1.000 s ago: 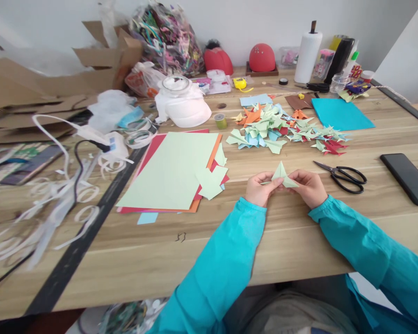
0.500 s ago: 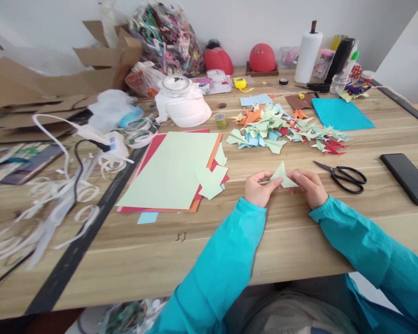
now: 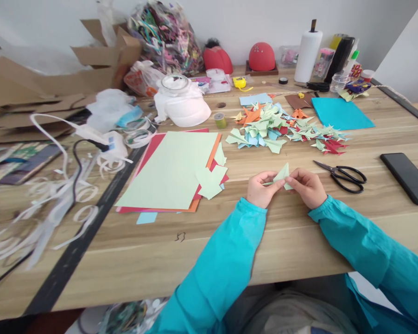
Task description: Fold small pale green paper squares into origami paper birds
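Just above the table, a pale green folded paper point(image 3: 281, 173) is pinched between both hands, one pointed end sticking up. My left hand point(image 3: 261, 189) grips its left side with thumb and fingers. My right hand point(image 3: 308, 186) has its thumb and forefinger closed on the paper's right side. Beyond the hands lies a heap of folded paper pieces point(image 3: 269, 121) in green, orange, blue and red. To the right of my right hand rest black-handled scissors point(image 3: 344, 176), blades pointing left. A stack of coloured paper sheets point(image 3: 170, 171), green on top, lies to the left.
A black phone point(image 3: 407, 178) lies at the right. Behind the heap are a turquoise sheet point(image 3: 343, 113) and a yellow tape measure point(image 3: 240, 83). A white charger point(image 3: 115, 144) with cables and paper strips crowds the left side. A spool point(image 3: 220, 121) stands behind the stack.
My right thumb and forefinger have moved left and closed over the paper's right flap, which pointed out to the right before. My left hand has shifted slightly right.
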The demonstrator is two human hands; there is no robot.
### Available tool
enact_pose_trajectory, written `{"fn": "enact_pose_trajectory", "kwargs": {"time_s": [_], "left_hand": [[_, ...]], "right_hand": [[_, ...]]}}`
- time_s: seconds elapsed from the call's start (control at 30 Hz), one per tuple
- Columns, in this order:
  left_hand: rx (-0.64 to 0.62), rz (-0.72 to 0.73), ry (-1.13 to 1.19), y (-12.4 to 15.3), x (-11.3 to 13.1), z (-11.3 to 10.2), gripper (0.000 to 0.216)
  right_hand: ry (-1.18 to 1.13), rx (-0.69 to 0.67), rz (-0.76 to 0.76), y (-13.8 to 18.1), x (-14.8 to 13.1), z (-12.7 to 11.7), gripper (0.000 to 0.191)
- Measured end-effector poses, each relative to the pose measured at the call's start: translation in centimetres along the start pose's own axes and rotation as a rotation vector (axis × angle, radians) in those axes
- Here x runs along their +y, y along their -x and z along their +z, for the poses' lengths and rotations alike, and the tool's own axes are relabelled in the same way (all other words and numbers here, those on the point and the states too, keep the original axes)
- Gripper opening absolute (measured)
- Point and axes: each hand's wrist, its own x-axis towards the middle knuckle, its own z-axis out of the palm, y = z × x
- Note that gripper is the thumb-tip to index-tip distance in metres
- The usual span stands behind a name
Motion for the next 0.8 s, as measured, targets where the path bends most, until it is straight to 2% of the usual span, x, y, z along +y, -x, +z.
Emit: {"fn": "enact_pose_trajectory", "kwargs": {"time_s": [0.17,0.47,0.6,0.8], "left_hand": [[-0.063,-0.048,0.064,0.23,0.6,0.08,0.037],[-0.034,-0.015,-0.019,0.37,0.67,0.05,0.038],[-0.047,0.001,-0.035,0.29,0.5,-0.3,0.038],[-0.112,-0.012,0.064,0.1,-0.05,-0.41,0.041]], "right_hand": [[-0.006,0.031,-0.008,-0.18,0.17,-0.1,0.037],[0.002,0.02,0.007,-0.08,0.17,0.18,0.037],[-0.122,-0.029,0.086,-0.11,0.21,0.03,0.036],[-0.314,-0.078,0.228,-0.06,0.3,-0.18,0.026]]}}
